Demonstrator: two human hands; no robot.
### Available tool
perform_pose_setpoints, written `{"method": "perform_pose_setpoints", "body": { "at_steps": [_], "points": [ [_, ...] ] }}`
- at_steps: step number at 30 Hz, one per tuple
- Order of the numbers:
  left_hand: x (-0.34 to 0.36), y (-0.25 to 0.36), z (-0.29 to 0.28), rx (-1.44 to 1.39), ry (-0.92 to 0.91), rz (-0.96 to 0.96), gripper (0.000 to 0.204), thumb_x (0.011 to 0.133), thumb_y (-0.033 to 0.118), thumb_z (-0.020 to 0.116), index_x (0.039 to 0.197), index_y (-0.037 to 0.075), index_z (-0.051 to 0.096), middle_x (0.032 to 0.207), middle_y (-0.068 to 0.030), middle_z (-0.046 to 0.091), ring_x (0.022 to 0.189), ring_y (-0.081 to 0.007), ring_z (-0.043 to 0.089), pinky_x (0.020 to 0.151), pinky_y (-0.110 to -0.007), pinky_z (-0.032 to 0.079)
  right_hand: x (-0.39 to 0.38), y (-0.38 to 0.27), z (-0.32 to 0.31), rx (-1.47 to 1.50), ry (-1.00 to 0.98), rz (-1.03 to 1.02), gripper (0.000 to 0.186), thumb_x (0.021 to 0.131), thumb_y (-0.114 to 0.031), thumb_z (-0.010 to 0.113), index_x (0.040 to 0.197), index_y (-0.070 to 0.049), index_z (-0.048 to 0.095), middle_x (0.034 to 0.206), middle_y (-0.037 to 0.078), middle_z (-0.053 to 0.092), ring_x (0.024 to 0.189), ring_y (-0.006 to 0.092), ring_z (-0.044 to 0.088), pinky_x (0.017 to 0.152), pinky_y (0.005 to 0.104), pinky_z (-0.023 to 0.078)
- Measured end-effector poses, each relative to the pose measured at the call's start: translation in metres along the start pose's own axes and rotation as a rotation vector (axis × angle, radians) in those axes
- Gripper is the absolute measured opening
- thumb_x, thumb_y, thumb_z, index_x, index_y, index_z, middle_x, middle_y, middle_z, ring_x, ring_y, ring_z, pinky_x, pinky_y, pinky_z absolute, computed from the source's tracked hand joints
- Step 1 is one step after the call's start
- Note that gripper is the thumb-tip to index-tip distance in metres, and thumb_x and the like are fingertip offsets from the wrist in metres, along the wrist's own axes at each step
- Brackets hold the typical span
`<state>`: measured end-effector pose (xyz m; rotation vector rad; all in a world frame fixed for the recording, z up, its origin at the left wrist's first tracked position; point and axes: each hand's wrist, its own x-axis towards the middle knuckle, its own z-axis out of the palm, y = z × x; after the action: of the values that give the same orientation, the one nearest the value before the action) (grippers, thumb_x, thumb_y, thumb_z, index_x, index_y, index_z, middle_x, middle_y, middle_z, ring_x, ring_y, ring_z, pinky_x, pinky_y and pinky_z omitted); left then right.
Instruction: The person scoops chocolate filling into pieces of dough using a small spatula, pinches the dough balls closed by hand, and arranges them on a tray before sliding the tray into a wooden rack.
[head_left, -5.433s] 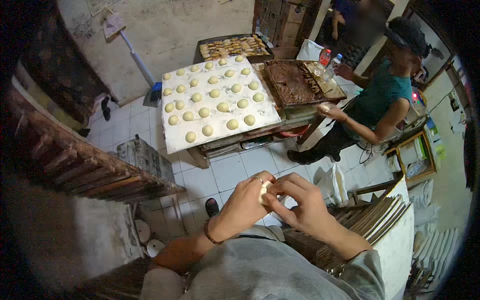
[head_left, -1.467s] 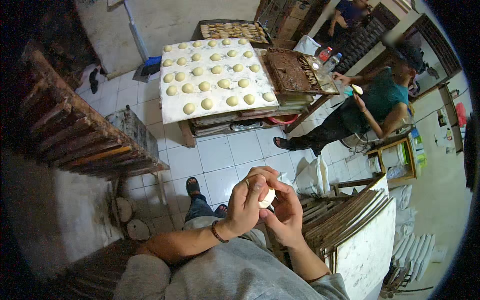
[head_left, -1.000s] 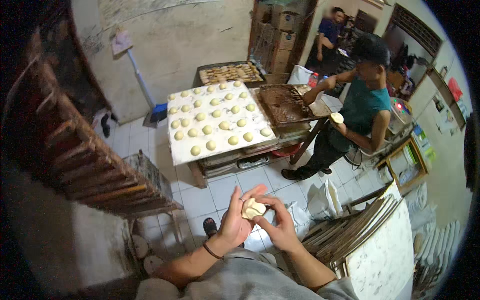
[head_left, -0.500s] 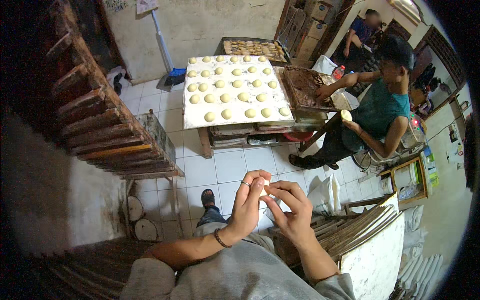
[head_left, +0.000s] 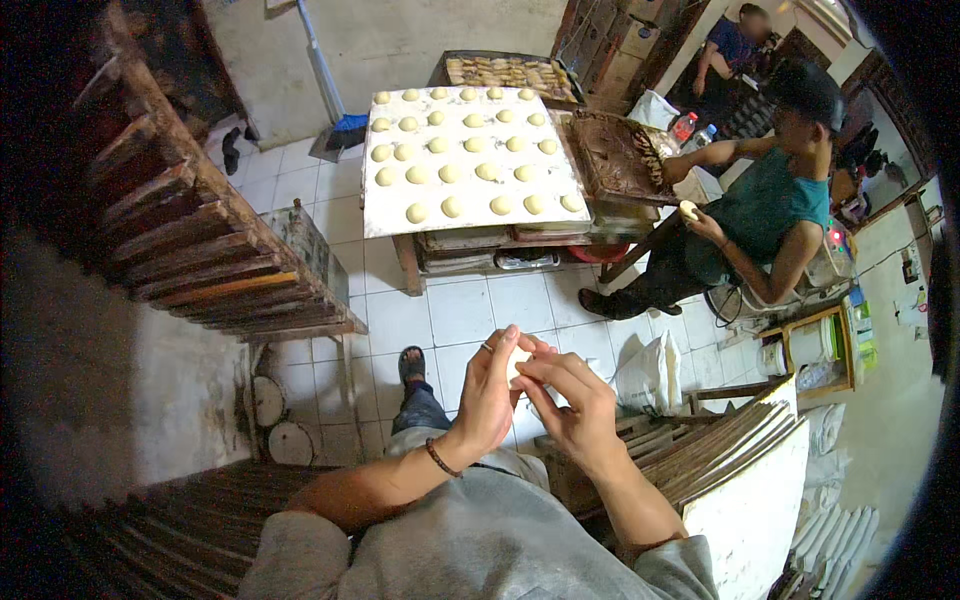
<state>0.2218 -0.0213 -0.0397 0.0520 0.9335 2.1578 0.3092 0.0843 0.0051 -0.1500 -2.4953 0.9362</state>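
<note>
In front of my grey shirt, a small pale piece of dough is held between both hands, mostly covered by the fingers. My left hand, with a ring and a dark bracelet, is closed around it from the left. The fingertips of my right hand pinch its right edge. Beyond them stands a table bearing a floured white board, with several rows of round dough balls on it. At the right, a co-worker in a teal sleeveless top holds another dough piece and reaches to a brown-filled tray.
A wooden slatted rack rises at the left. Stacked boards lean at the lower right, near a white sack. Against the back wall are a blue broom and a dark tray of browned pieces. Another person sits far right.
My left fingers have straightened upward around the dough, and the right fingertips have shifted along its edge. The co-worker's reaching hand has moved to the tray's right side. The view has tilted slightly.
</note>
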Motion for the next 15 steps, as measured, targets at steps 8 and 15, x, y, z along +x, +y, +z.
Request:
{"method": "perform_pose_setpoints", "body": {
  "at_steps": [8,15],
  "points": [
    [0.042,0.014,-0.021,0.051,0.028,0.059,0.042,0.113,0.038,0.05,0.09,0.003,0.058,0.112,-0.0186,0.072,0.094,-0.0178,0.067,0.078,-0.032,0.054,0.042,0.028,0.037,0.803,0.067,0.623,0.01,0.094,-0.003,0.078,0.101,0.004,0.076,0.095,0.007,0.075,0.08,0.0123,0.067,0.069,0.0253,0.054],
    [0.116,0.039,-0.075,-0.228,0.309,-0.161,0.038,0.111,0.044,0.052,0.095,0.01,0.055,0.101,-0.0068,0.061,0.097,-0.0175,0.061,0.089,-0.034,0.051,0.103,0.082,0.1,0.033,-0.184,0.008,0.026,0.096,-0.004,0.071,0.122,-0.003,0.073,0.108,0.014,0.067,0.099,0.0275,0.067,0.085,0.0369,0.056]
  ]
}}
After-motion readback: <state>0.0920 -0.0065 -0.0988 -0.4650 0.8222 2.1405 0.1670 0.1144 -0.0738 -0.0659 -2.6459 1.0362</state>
